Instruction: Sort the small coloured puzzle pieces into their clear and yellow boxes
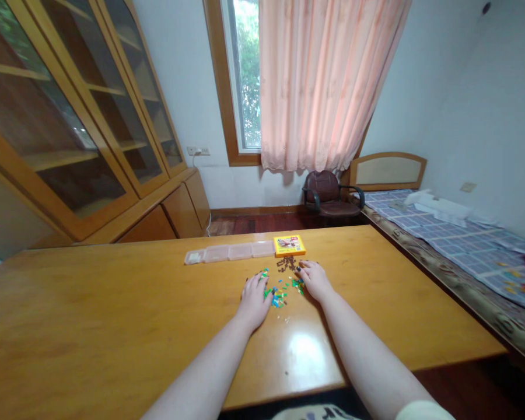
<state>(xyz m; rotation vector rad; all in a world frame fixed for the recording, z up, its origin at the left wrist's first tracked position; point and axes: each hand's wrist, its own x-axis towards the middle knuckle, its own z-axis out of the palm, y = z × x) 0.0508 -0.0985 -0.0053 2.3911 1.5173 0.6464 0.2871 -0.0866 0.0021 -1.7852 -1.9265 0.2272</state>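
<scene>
My left hand [254,300] lies palm down on the table with its fingers apart, beside a loose scatter of small green, blue and white toy bricks [279,298]. Some green bricks touch or sit close to its thumb and fingertips. My right hand [315,280] rests across from it with its fingers stretched out and somewhat apart. Its fingertips are near a cluster of small brown bricks [286,263], and a smaller group of green bricks [297,284] lies by its thumb side. Whether a tiny brick is under either hand cannot be made out.
A yellow box [289,245] stands behind the brown bricks. Left of it runs a row of clear plastic trays [230,252]. The wooden table [135,315] extends far left. Beyond are a brown armchair [328,192], a bed [437,227] at right and a glass-door cabinet [83,151].
</scene>
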